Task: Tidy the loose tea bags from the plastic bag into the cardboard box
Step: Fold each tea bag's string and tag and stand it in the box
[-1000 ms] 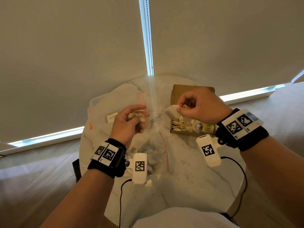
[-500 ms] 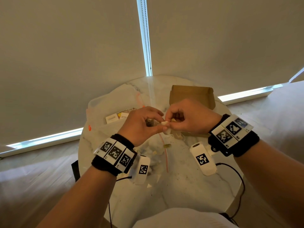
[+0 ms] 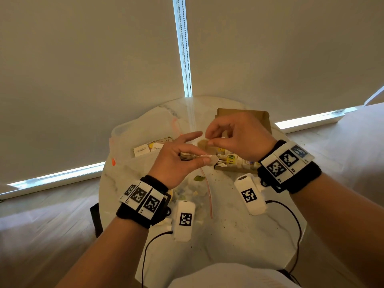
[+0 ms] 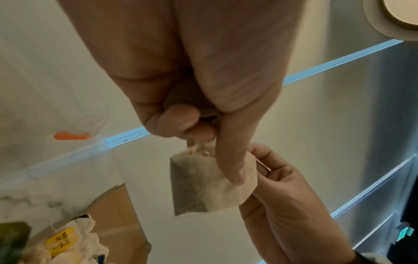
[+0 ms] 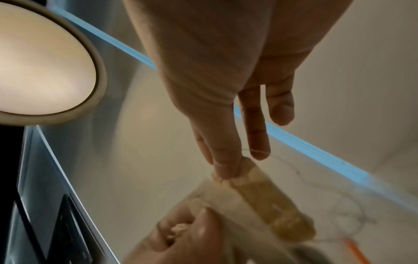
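One tea bag point(image 4: 210, 184) is pinched between thumb and curled fingers of the left hand point(image 3: 178, 161). Its tag is pinched at the fingertips of the right hand point(image 3: 234, 138). Just beyond both hands, one open cardboard box point(image 3: 245, 117) is seen; left of the fingers, one plastic bag point(image 3: 133, 140) lies on the marble table point(image 3: 228, 235).

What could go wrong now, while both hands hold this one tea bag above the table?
The left hand and right hand both pinch the tea bag; opposed pulling may tear its thin paper. It hangs over the table, short of the cardboard box, so a slip would likely drop it outside.
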Motion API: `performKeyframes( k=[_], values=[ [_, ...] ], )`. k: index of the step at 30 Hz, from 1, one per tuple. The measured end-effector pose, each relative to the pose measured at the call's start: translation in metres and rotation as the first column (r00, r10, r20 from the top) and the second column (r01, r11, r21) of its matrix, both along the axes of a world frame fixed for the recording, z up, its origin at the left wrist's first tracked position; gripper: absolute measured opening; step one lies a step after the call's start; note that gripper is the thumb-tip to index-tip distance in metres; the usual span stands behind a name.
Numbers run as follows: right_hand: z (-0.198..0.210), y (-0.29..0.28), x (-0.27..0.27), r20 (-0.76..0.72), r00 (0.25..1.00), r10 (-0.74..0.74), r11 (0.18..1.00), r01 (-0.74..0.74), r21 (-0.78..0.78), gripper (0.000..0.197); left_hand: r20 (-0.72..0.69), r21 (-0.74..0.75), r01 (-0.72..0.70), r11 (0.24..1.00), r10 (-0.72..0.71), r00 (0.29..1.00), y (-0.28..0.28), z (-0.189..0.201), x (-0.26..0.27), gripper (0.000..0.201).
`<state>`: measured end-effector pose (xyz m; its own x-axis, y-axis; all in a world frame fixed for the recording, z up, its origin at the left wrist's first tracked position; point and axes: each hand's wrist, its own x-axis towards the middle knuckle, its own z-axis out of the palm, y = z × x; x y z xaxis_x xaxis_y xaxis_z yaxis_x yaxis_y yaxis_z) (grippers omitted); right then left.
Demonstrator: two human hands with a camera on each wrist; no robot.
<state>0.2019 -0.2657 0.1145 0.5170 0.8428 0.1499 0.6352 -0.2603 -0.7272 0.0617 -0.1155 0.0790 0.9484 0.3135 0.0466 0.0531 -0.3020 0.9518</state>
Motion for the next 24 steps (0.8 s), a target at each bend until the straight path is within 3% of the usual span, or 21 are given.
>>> performKeyframes(
  k=[4, 8, 11, 16, 20, 24],
  values=[
    [-0.002, 0.007, -0.009, -0.106, 0.994, 0.010, 0.987, 0.007, 0.158, 0.005, 0.039, -0.097, 0.012, 0.995, -0.009, 0.999, -0.009, 0.005, 0.002, 0.017],
    [-0.018, 0.003, -0.018, -0.280, 0.958, -0.058, 0.931, 0.153, 0.331, 0.008, 0.062, -0.186, -0.169, 0.968, 0.183, 0.981, -0.009, 0.011, 0.004, 0.013],
    [-0.035, -0.003, -0.027, -0.389, 0.920, -0.046, 0.940, 0.172, 0.296, 0.018, 0.054, -0.240, -0.246, 0.939, 0.266, 0.962, -0.008, 0.015, 0.005, 0.015],
    [-0.048, -0.002, -0.027, -0.395, 0.912, -0.113, 0.941, 0.225, 0.252, 0.012, -0.017, -0.249, -0.255, 0.934, 0.259, 0.966, -0.002, 0.017, 0.002, 0.010],
    [-0.049, -0.004, -0.026, -0.431, 0.898, -0.083, 0.944, 0.210, 0.254, 0.011, 0.005, -0.179, -0.252, 0.951, 0.257, 0.966, 0.000, 0.020, 0.001, 0.007],
    [-0.054, -0.008, -0.031, -0.583, 0.812, -0.029, 0.972, 0.160, 0.174, 0.026, 0.039, -0.194, -0.286, 0.938, 0.299, 0.954, -0.003, 0.022, 0.006, 0.012]
  ],
)
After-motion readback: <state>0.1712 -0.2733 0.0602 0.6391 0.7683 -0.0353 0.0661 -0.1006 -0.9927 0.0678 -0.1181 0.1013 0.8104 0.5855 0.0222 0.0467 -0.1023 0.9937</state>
